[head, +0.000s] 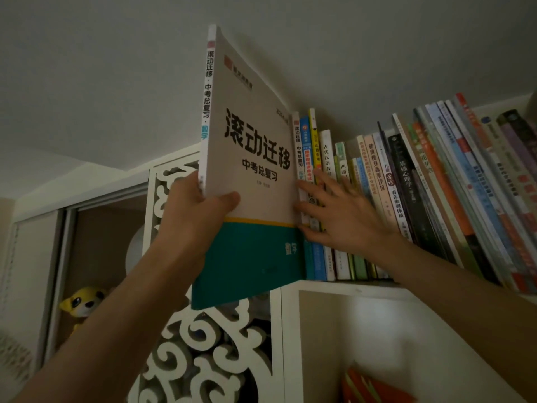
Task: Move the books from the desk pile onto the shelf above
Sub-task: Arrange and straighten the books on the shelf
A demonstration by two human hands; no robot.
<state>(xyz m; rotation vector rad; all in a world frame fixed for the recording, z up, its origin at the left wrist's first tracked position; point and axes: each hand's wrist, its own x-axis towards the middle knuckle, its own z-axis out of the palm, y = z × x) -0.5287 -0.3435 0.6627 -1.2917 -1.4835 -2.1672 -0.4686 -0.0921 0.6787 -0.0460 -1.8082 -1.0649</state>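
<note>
A: Start at the grip. What has hold of what?

B: The left hand [200,210] grips the workbook [250,170] near its spine edge, thumb curled across the front cover, fingers hidden behind. The right hand [337,216] holds nothing; its fingers are straight and spread, pressed flat against the spines of the row of books [406,193].

A: And the workbook itself?

B: Upright, tipped a little, cover facing us. It sits at about nine o'clock of the right hand, at the left end of the row. Its far edge touches the matching thin volume [297,158] there. Its bottom corner hangs below the front lip of the shelf [348,285], so I judge it is not yet seated.

A: How should this be finished well?

B: I'd say keep the right palm bracing the row toward three o'clock, since those books lean that way and the end ones could flop back. Lift the workbook enough to clear the lip, slide it straight in toward twelve o'clock, square it upright, and only then ease off the thumb.

A: Anything nearby?

B: A white carved panel [203,344] at six o'clock, and a yellow plush toy [82,302] at eight.
</note>
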